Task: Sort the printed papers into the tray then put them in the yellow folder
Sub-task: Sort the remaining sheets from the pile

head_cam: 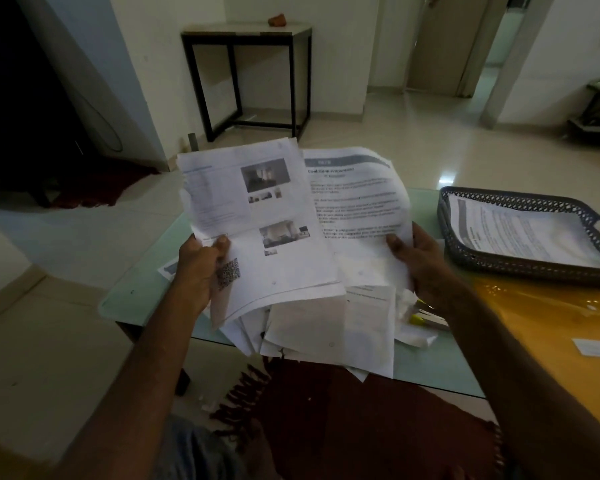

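- The left hand is gripping a white printed sheet with photographs and a QR code. The thumb is lying on the front face and the fingers are curled behind. The sheet is standing raised at 11 o'clock of the view centre.
- The right hand is gripping a white printed sheaf with a grey header band and text in the same way, at 1 o'clock. Its left edge is lying behind the photograph sheet.
- A loose pile of white papers is lying under both hands at 6 o'clock, overhanging the near edge of the pale green glass tabletop.
- The dark grey lattice plastic tray is sitting on the tabletop at 3 o'clock, well apart from the held sheets. It is holding flat printed pages, text side up.
- The yellow plastic folder is lying flat at 4 o'clock, just beside the tray's near wall.
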`<action>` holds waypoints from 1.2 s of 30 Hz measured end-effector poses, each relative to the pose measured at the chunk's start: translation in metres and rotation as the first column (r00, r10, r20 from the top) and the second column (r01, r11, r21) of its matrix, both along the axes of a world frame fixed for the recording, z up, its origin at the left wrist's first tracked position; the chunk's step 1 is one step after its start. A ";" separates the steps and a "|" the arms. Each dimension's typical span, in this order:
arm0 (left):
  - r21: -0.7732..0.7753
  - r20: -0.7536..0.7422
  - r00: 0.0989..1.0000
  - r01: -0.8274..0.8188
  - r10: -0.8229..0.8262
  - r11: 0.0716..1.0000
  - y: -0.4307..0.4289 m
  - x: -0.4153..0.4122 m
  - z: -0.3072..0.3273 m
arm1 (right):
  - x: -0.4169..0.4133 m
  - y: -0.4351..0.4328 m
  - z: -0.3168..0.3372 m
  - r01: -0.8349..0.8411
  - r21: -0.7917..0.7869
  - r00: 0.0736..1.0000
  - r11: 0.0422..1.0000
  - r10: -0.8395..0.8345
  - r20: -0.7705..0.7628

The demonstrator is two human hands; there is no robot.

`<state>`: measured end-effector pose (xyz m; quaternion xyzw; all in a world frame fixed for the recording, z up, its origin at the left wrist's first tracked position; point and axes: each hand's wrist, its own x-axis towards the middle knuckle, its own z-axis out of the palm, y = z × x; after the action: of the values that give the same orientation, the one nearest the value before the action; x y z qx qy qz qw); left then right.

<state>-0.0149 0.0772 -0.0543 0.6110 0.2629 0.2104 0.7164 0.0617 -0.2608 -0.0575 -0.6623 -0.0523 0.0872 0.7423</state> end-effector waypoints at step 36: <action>0.221 0.044 0.999 0.017 -0.027 0.975 -0.013 0.010 -0.018 | 0.014 -0.002 -0.034 0.035 -0.687 0.998 0.726 0.006 0.057</action>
<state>-0.0045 0.0643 -0.0720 0.6843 0.2145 0.2446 0.6526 0.0757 -0.2630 -0.0918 -0.8926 -0.0318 0.0762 0.4433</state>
